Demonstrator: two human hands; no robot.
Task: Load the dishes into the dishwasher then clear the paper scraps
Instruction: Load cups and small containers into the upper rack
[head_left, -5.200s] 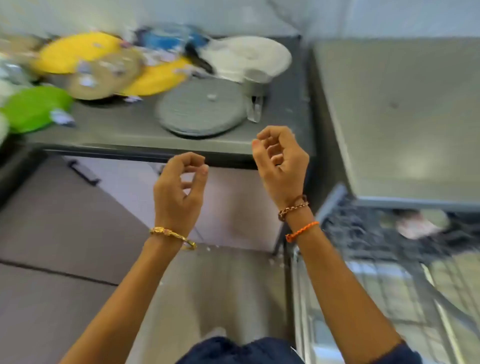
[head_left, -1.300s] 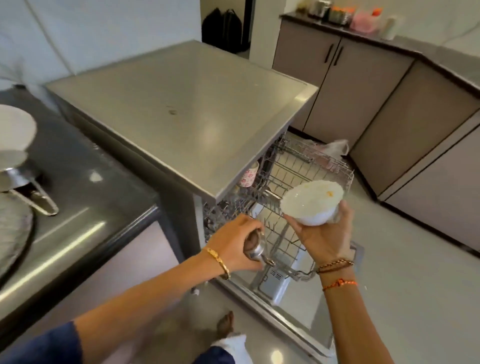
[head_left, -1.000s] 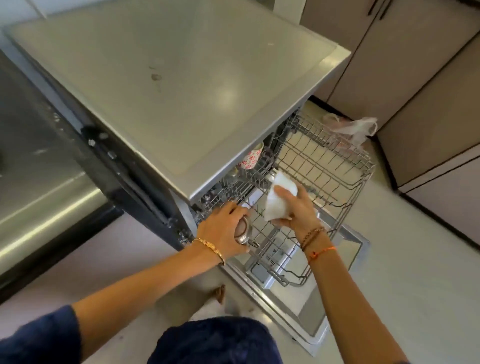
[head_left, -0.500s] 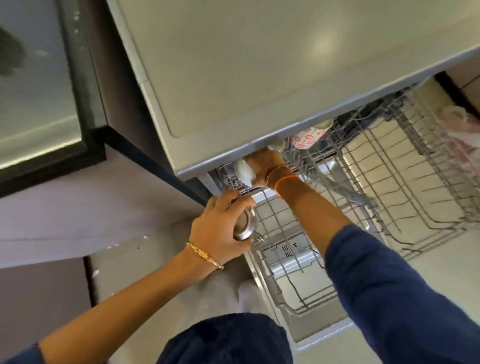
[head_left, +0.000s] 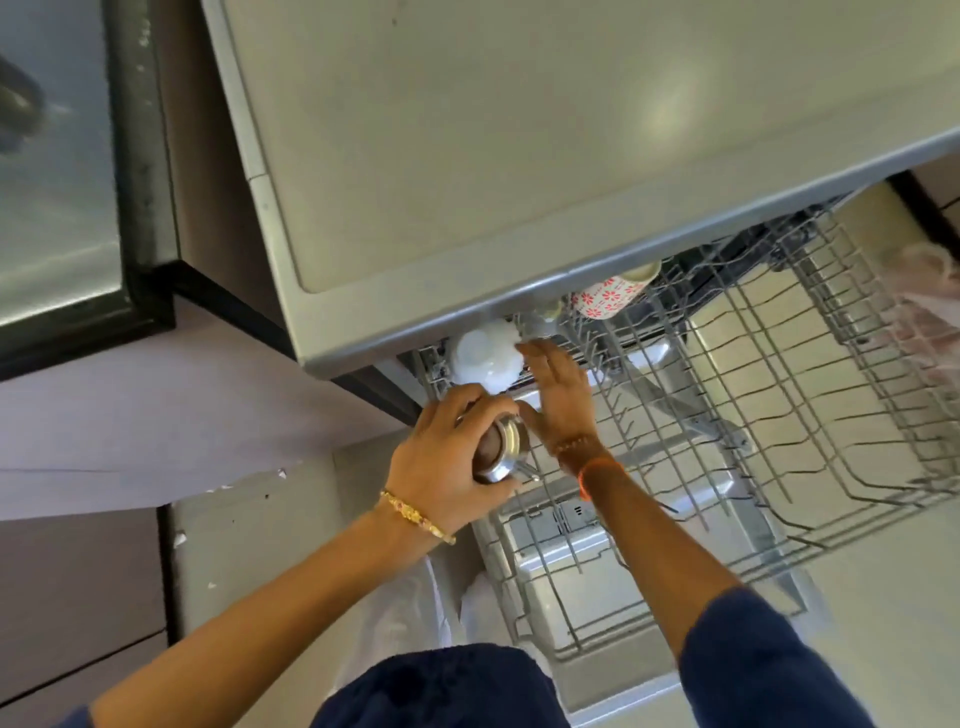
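**White bowl in the rack, steel cup in the left hand**

Person leaning over the dishwasher (head_left: 467, 156), upper wire rack (head_left: 779, 415) pulled out over the open door.

Left hand (head_left: 447, 462): fingers and thumb wrapped round a small steel cup (head_left: 501, 449), held on its side just over the near-left corner of the rack. Its thin handle pokes out toward the right wrist. Cup not set down; it sits in the hand, clear of the wires as far as I can tell.

Right hand (head_left: 558, 395): fingers straight and loose, holding nothing. Fingertips reach the rim of the white bowl (head_left: 485, 358); whether they touch it or hover just beside it, can't tell.

White bowl: upside down in the rack's back-left corner, half under the lip of the dishwasher top. Resting on the rack, no hand gripping it.

Further back in the same rack: a white mug with red flower print (head_left: 605, 299), lying tilted, partly hidden under the top edge. Something pale just left of it, too hidden to identify.

Rest of the rack's right side is bare wire. Dark counter (head_left: 62, 234) off to the left, contents blurred. Small white paper scraps (head_left: 179, 538) on the floor beside the cabinet base. Pinkish plastic bag (head_left: 930, 301) on the floor at far right.
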